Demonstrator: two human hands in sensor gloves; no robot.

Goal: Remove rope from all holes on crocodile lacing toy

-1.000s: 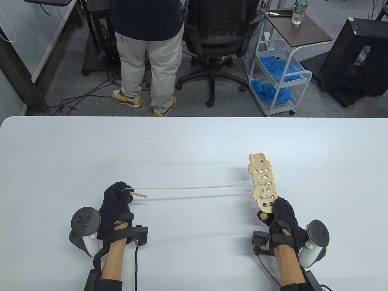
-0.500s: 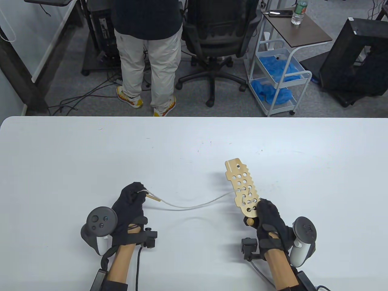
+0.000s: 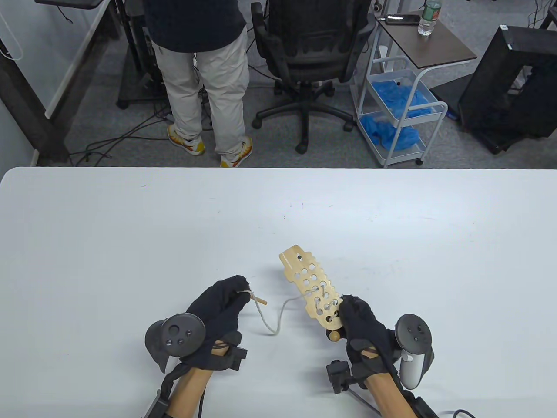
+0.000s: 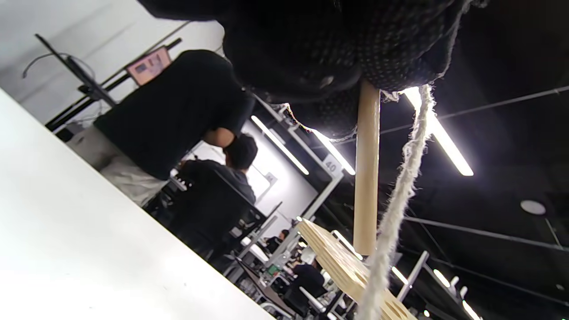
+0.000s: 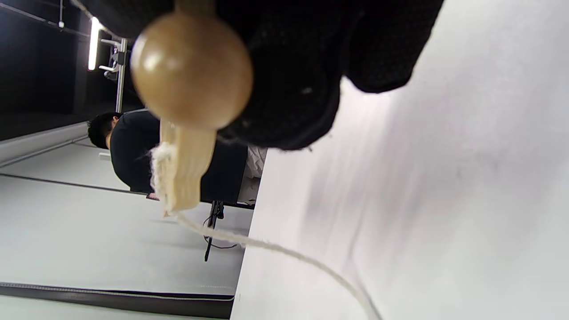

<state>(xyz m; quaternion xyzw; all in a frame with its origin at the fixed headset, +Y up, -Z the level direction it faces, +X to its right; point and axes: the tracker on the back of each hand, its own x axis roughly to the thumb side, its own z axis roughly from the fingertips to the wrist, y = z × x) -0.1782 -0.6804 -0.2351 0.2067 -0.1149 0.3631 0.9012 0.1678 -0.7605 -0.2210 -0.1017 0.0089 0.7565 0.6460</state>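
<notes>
From above the white tabletop (image 3: 130, 226), the right hand (image 3: 359, 324) has its grip closed around the tail end of the crocodile lacing toy (image 3: 311, 289), a flat board of pale wood with a toothed edge and many round holes. It is held near the front edge of the tabletop, head pointing away from the person. The left hand (image 3: 217, 311) pinches the small wooden needle (image 3: 260, 299) at the free end of the rope (image 3: 274, 324). The rope is a thin, whitish cord and hangs slack in a loop between the two hands, down to the tabletop. I judge the task about half done: the holes toward the head look empty, while some holes nearer the right hand seem to have rope through them. How many, I cannot count. A round wooden bead (image 3: 333, 335) shows just below the right hand.

In the left wrist view, the gloved fingers (image 4: 311, 49) close on the needle (image 4: 366, 169), a smooth round stick, and the rope (image 4: 400, 195) beside it looks fuzzy and twisted. The edge of the toy (image 4: 342, 262) is behind.

In the right wrist view, the bead (image 5: 191, 71) is glossy and smooth, very close to the camera, under the dark knitted glove (image 5: 311, 66). The rope (image 5: 275, 251) runs from the edge of the toy (image 5: 184, 173) toward the tabletop.
</notes>
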